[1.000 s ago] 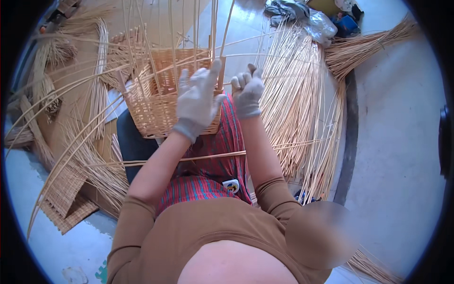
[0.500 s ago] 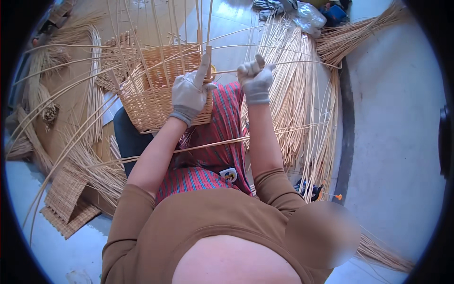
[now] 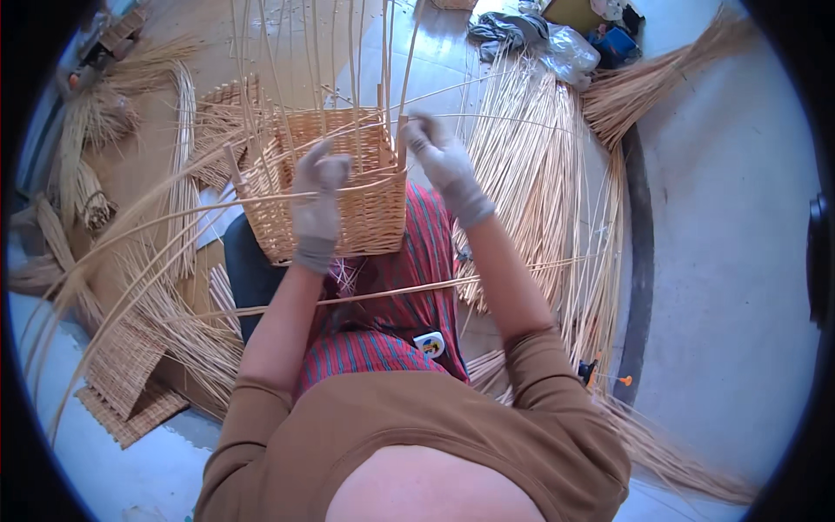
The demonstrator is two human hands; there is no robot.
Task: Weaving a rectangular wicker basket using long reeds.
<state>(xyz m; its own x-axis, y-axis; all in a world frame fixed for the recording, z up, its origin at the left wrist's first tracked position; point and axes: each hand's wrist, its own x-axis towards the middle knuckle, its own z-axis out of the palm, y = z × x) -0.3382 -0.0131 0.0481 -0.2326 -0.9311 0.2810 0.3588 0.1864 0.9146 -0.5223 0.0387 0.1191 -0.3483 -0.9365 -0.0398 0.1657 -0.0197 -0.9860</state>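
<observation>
A rectangular woven cane basket (image 3: 364, 222) rests on my lap over red striped cloth (image 3: 422, 222), with long upright stakes and loose strands rising and trailing from it. My left hand (image 3: 317, 196), in a grey-white glove, is against the basket's near side, fingers curled among the strands; what they grip is hidden and blurred. My right hand (image 3: 439, 161), also gloved, is at the right corner post (image 3: 402, 130), its fingers bent and smeared by motion; I cannot make out what they hold. A long cane (image 3: 400, 292) crosses my lap below both hands.
Cane bundles (image 3: 531, 174) lie at right, another (image 3: 652, 78) behind them. At left are loose cane (image 3: 165, 296) and woven mats (image 3: 122, 365). Plastic bags (image 3: 565, 52) and a blue container (image 3: 613, 48) sit at the back; a small white case (image 3: 429, 344) is near my waist.
My left hand has moved left along the basket and its raised fingers have curled. My right hand has moved left to the corner post. The basket and strands sit lower in view.
</observation>
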